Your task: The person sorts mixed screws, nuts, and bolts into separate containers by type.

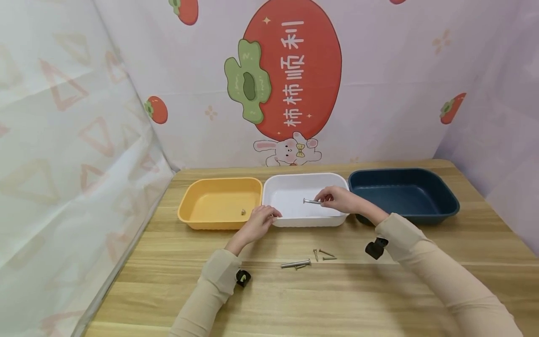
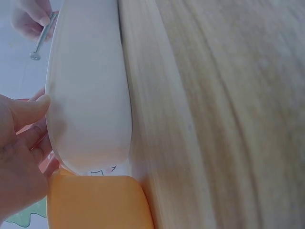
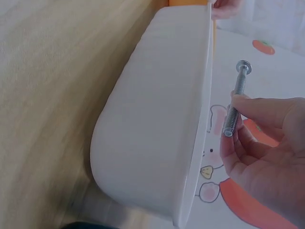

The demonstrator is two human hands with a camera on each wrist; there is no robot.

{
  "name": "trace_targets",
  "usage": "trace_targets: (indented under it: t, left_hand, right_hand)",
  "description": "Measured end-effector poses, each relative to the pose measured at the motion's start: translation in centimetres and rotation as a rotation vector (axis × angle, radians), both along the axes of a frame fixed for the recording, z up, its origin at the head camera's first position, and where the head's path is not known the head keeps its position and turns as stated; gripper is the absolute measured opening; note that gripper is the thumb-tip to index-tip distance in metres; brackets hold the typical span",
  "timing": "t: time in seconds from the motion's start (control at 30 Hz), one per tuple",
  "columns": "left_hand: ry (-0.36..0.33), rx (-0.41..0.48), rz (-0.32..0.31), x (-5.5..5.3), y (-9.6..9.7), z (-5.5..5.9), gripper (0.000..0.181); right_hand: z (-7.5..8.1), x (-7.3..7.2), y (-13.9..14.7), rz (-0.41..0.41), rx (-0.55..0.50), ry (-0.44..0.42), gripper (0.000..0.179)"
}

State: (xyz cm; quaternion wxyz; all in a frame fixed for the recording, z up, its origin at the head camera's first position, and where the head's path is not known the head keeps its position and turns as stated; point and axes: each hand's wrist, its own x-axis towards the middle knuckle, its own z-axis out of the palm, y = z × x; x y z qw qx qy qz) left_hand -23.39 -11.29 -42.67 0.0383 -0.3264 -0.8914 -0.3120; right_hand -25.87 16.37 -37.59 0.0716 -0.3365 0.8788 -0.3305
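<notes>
Over the white tray, my right hand pinches a long silver bolt between thumb and fingers. The right wrist view shows the threaded end of the bolt by the fingertips and its round head sticking out past them. My left hand grips the white tray's near left corner, its thumb on the rim and its fingers curling behind the wall in the left wrist view. Another silver bolt lies on the table, beside several small brass-coloured screws.
A yellow tray stands left of the white one, with a small metal piece inside. To the right is a dark blue tray. All three trays stand in a row along the back of the wooden table, before a printed cloth.
</notes>
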Motion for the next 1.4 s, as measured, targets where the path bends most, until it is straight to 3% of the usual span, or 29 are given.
trace_targets:
  t: [0.3,0.8,1.1,1.4]
  left_hand:
    - [0.004,0.003,0.001,-0.1,-0.1,0.0,0.013]
    - [0.046,0.007,-0.008,0.0,0.0,0.0,0.013]
    - [0.028,0.000,-0.006,0.0,-0.2,0.0,0.014]
    - [0.025,-0.003,-0.012,-0.3,0.0,-0.2,0.014]
  right_hand:
    - [0.3,-1.6,0.1,-0.032,0.045,-0.024,0.016]
    - [-0.6,-3.2,0.2,-0.070,0.053,-0.051,0.016]
    - [-0.3,-2.3,-0.3,-0.097,-0.015,-0.028,0.021]
    - [-0.3,-0.2,-0.5,-0.045,-0.058,0.008,0.021]
